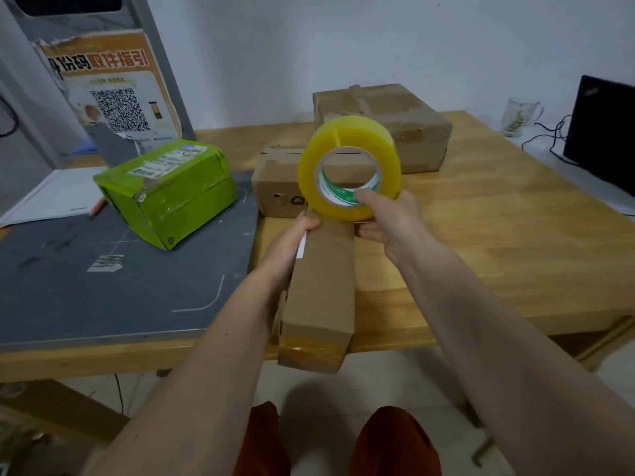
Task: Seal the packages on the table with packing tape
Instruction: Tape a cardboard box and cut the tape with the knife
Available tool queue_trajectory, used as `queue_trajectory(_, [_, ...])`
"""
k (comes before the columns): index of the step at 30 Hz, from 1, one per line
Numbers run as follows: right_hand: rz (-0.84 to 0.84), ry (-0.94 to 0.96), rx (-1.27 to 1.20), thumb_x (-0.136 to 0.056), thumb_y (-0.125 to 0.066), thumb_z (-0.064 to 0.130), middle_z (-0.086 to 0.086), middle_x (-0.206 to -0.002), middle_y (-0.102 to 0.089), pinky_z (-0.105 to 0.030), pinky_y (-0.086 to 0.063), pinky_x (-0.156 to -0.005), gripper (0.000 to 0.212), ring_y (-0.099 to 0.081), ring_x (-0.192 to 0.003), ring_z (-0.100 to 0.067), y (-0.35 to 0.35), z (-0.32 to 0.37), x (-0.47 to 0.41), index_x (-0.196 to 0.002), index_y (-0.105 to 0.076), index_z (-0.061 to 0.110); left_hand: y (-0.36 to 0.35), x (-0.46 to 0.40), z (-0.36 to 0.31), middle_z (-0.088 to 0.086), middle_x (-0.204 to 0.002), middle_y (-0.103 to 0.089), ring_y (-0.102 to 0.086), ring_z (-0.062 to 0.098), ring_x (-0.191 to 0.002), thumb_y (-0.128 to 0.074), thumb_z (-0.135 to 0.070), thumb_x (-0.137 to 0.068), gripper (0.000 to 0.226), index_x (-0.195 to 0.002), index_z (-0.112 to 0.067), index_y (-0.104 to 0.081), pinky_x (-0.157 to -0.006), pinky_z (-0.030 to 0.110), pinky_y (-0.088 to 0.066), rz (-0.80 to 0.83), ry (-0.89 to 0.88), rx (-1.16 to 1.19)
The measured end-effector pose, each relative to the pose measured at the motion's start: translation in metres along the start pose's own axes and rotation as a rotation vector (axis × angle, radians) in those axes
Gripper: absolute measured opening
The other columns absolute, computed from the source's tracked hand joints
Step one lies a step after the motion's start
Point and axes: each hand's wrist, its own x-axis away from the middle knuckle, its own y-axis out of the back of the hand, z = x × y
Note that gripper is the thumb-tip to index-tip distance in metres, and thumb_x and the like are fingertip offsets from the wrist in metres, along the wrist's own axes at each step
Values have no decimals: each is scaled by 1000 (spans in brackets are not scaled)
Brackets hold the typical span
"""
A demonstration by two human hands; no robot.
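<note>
Gleaming yellow tape roll (348, 168) upright

The tape roll (348, 166) looked glossy yellow plastic; the long box (321, 290) was matt brown cardboard; the table (498, 242) was smooth pale wood.

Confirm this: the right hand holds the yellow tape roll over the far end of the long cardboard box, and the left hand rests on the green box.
Not quite. In the head view the left hand steadies the long cardboard box, not the green box, which sits untouched on the grey mat. The right hand does hold the yellow tape roll there.
</note>
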Motion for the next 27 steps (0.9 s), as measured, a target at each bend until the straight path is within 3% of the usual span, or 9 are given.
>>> queue_trajectory(3, [-44, 66, 134, -82, -71, 25, -7, -102, -66, -36, -62, -67, 29, -67, -92, -28, -4, 4, -1, -107, -59, 19, 1, -1, -10, 6, -98, -71, -68, 20, -83, -53, -22, -98, 21, -115, -18, -65, -81, 34, -54, -18, 10, -60])
queue_trajectory(7, [-40, 113, 291, -80, -73, 30, -8, -107, -63, -44, -62, -69, 43, -65, -93, -28, -15, 7, -2, -117, -56, 15, -2, 3, -35, 6, -101, -70, -64, 23, -96, -64, -17, -92, 6, -96, -15, -68, -87, 36, -51, -49, -38, -503])
queue_trajectory(9, [-53, 131, 340, -78, -74, 29, -5, -101, -61, -47, -61, -68, 42, -66, -89, -26, -22, 11, -1, -113, -54, 15, -9, 6, -38, -1, -115, -68, -61, 18, -109, -83, -36, -72, 46, -112, -21, -68, -96, 35, -50, 48, -78, -721])
queue_trajectory(11, [-73, 136, 365, -76, -75, 28, -6, -100, -62, -49, -60, -69, 42, -66, -85, -26, -26, 12, -2, -108, -52, 15, -19, 7, -35, 0, -125, -61, -56, 19, -116, -88, -46, -51, 84, -125, -21, -60, -100, 38, -49, 35, -68, -843])
queue_trajectory(15, [-25, 89, 262, -80, -72, 23, -10, -114, -63, -38, -61, -56, 45, -66, -92, -28, -22, 11, -2, -121, -57, 12, -24, 5, -28, 2, -109, -57, -57, 17, -97, -83, -39, -53, 83, -126, -15, -50, -75, 31, -53, -167, -56, -903])
queue_trajectory(17, [9, 25, 89, -84, -69, 17, -13, -119, -61, -34, -58, -50, 46, -65, -96, -31, -13, 10, -2, -127, -54, 11, -21, 5, -29, -1, -96, -51, -51, 11, -84, -82, -43, -58, 94, -133, -9, -37, -59, 27, -45, -190, 24, -896])
queue_trajectory(19, [49, -46, -111, -87, -68, 12, -16, -123, -59, -38, -58, -51, 48, -66, -95, -35, -3, 7, -1, -131, -49, 9, -18, 5, -29, -3, -93, -48, -48, 9, -80, -82, -47, -59, 103, -138, -7, -29, -53, 26, -39, -179, 58, -879])
queue_trajectory(23, [120, -144, -240, -90, -67, 12, -16, -136, -53, -47, -60, -60, 56, -65, -100, -40, 8, 6, 2, -140, -41, 12, -15, 6, -30, -1, -100, -54, -54, 12, -86, -85, -45, -54, 100, -134, -8, -36, -57, 28, -46, -160, 29, -843])
queue_trajectory(27, [174, -242, -368, -92, -64, 9, -17, -133, -53, -55, -58, -62, 47, -64, -95, -43, 19, 9, 2, -135, -46, 13, -16, 9, -32, 4, -113, -64, -61, 21, -102, -84, -47, -39, 99, -127, -12, -52, -87, 40, -56, -119, 8, -799])
